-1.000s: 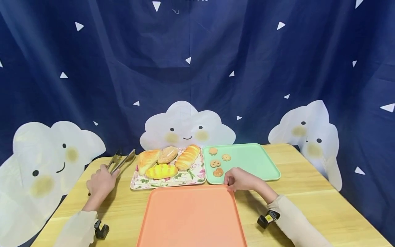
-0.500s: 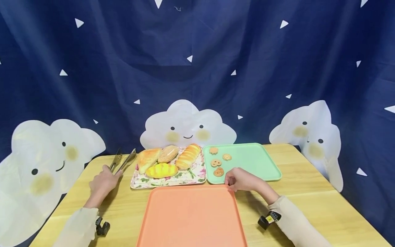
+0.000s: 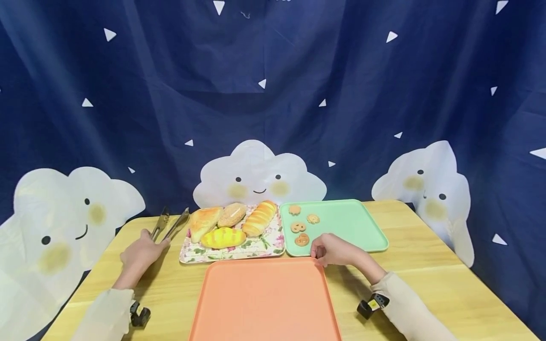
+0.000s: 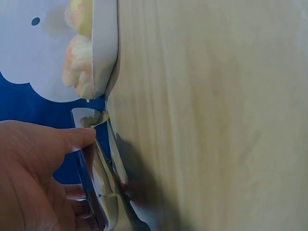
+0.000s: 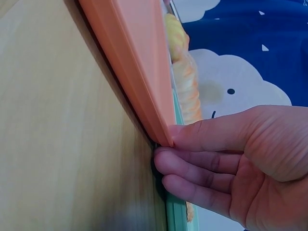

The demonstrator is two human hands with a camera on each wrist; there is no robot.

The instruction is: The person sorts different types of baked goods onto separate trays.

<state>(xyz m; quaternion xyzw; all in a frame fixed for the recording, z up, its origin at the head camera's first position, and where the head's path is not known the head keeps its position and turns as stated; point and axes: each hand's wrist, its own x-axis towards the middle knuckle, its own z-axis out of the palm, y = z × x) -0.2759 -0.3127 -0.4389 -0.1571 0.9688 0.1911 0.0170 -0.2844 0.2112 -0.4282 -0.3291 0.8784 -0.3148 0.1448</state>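
My left hand grips metal tongs whose arms stand spread over the table's left side, beside the floral tray. In the left wrist view the thumb presses one arm of the tongs, with fingers on the far side. At the far right corner of the orange tray, my right hand pinches its rim. The right wrist view shows the thumb on top of the orange tray's corner and the curled fingers just below.
On the floral tray sit a yellow loaf, a striped roll, a seeded bun and a triangular bread. The green tray holds several small cookies, one a pretzel-shaped cookie. A blue curtain hangs behind the table.
The left hand has shifted slightly on the tongs, and their arms now look a little farther apart. The right hand stays at the orange tray's corner.
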